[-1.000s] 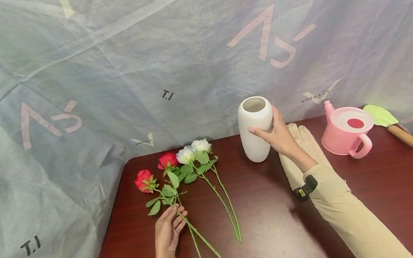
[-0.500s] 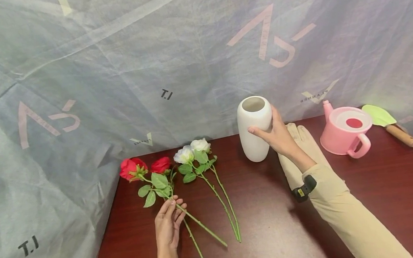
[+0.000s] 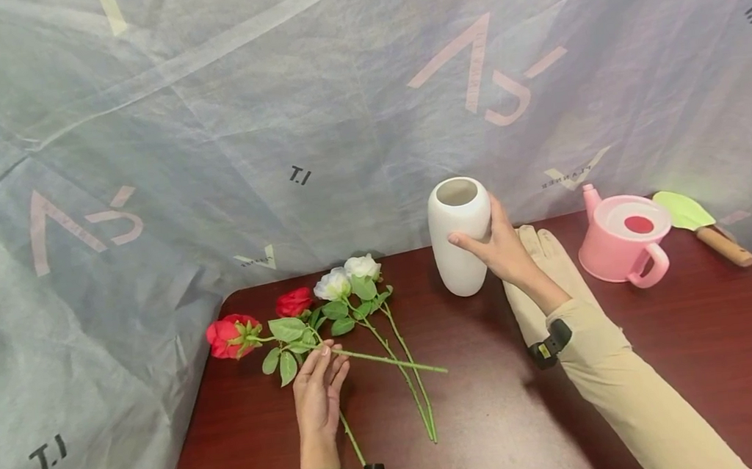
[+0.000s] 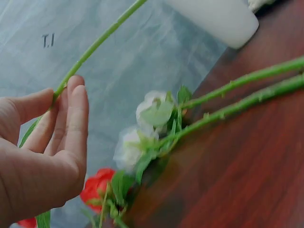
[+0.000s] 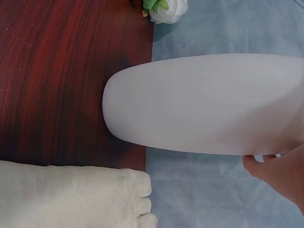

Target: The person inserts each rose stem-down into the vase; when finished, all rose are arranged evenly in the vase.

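Between thumb and fingers my left hand [image 3: 320, 393] pinches the green stem of a red rose [image 3: 230, 337]; its bloom points left and the bare stem end points right. In the left wrist view the pinched stem [image 4: 97, 43] rises clear of the table. A second red rose [image 3: 294, 301] lies behind the hand, its stem partly hidden. My right hand [image 3: 499, 250] grips the side of an upright white vase [image 3: 462, 257], thumb across its front. The vase's mouth is open at the top, with no flower in it.
Two white roses [image 3: 348, 279] lie on the dark red table [image 3: 490, 417], left of the vase. Beige gloves [image 3: 521, 311] lie under the right forearm. A pink watering can [image 3: 615, 245] and a green trowel [image 3: 689, 213] with wooden handle stand farther right. A grey cloth [image 3: 209, 130] hangs behind.
The left hand has lifted one red rose and turned it, so its stem end has swung up and right while the bloom moved left. The right hand stays on the vase.
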Tool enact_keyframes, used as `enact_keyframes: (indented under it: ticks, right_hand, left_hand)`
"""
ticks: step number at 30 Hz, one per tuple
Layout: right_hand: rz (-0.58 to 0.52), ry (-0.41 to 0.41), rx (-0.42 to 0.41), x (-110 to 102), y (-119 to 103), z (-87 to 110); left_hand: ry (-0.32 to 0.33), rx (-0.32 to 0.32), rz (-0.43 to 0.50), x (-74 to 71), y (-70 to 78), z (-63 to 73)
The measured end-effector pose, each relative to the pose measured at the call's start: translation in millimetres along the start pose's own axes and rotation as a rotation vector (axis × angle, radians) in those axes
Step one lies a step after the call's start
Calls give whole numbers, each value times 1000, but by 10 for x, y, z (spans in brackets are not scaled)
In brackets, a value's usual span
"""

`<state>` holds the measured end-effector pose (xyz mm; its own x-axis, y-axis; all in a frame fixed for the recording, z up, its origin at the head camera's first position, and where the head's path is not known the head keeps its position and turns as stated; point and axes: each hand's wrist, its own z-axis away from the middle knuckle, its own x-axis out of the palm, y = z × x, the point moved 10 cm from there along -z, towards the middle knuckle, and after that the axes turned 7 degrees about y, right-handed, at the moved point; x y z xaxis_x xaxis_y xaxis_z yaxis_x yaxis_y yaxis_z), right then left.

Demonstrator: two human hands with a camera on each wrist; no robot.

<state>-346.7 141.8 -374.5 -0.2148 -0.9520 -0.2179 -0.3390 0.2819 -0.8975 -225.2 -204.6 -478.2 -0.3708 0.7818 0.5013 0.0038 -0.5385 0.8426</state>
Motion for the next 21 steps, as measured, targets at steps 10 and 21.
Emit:
enact_keyframes:
  ticks: [10, 21]
  right_hand:
    - [16, 4, -1, 4, -1, 3]
    - [1, 0, -5, 17, 16, 5]
  left_hand:
    - [15, 53, 163, 324, 108, -26]
    - [46, 77, 303, 542, 236, -74]
